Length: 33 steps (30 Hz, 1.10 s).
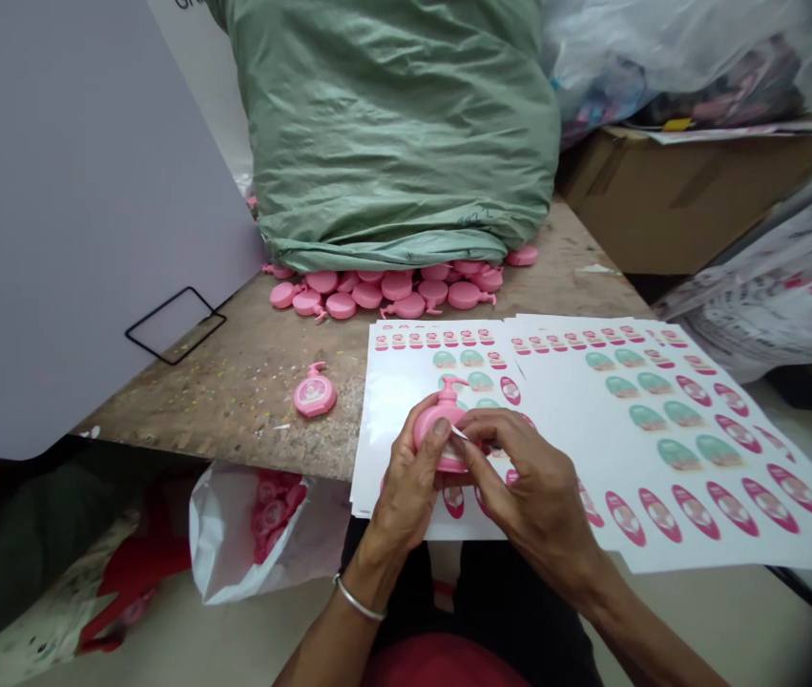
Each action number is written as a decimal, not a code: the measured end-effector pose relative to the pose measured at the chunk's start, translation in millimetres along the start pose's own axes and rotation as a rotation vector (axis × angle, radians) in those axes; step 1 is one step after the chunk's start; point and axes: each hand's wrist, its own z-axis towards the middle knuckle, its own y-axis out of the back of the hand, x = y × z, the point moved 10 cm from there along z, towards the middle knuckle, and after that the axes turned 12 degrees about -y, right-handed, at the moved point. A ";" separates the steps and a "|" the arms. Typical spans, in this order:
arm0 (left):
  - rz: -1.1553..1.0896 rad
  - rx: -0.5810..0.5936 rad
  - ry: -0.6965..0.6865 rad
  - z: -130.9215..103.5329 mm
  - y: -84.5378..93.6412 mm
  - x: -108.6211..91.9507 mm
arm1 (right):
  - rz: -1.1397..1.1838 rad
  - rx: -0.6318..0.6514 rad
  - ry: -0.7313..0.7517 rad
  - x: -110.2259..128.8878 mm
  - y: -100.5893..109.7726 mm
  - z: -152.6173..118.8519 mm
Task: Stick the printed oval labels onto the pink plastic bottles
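Pink pump bottle (435, 416) held in left hand (404, 482), nozzle end far; right hand (545, 482) pinches small white piece (458, 433) at its right side.

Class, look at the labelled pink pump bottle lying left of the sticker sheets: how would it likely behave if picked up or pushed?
The pump bottle looks like moulded plastic, so it would probably feel stiff. Lying on its broad face, it should slide rather than roll. Its thin pump nozzle sticks out and might catch on things.
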 end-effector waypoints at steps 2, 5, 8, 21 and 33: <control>0.050 -0.028 -0.020 1.4 4.3 0.2 | 0.051 0.050 -0.083 -6.5 -3.7 1.8; 0.127 -0.049 -0.048 2.3 8.4 -1.0 | 0.130 0.117 -0.185 -14.3 -8.3 4.5; 0.133 -0.034 -0.054 2.6 6.3 -1.9 | 0.198 0.151 -0.235 -17.8 -9.9 7.2; 0.044 0.005 -0.023 3.9 -2.7 -4.9 | 0.277 0.182 -0.234 -20.5 -10.5 8.7; -0.064 -0.011 0.029 2.8 -3.4 2.5 | 0.458 0.112 -0.322 -32.3 -8.6 6.0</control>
